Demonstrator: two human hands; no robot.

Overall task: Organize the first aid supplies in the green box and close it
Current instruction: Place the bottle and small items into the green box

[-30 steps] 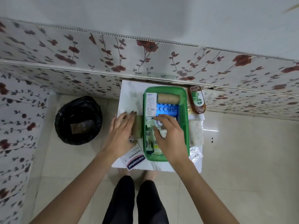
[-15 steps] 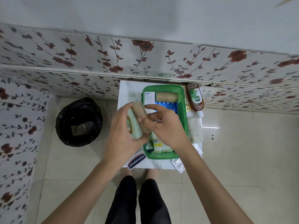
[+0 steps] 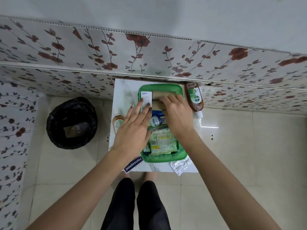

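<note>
The right hand (image 3: 176, 113) presses a brown bandage roll (image 3: 157, 105) into the far end of the green box (image 3: 163, 159). Beside it, the left hand (image 3: 134, 130) lies flat, fingers spread, holding nothing.

Dettol btl (image 3: 194, 97), Hansaplast pkt (image 3: 133, 165), Optibex box (image 3: 146, 98)

A round black bin lined with a plastic bag (image 3: 71, 123) stands on the beige tiled floor (image 3: 249, 155), beside the floral wall panel (image 3: 149, 52).
</note>
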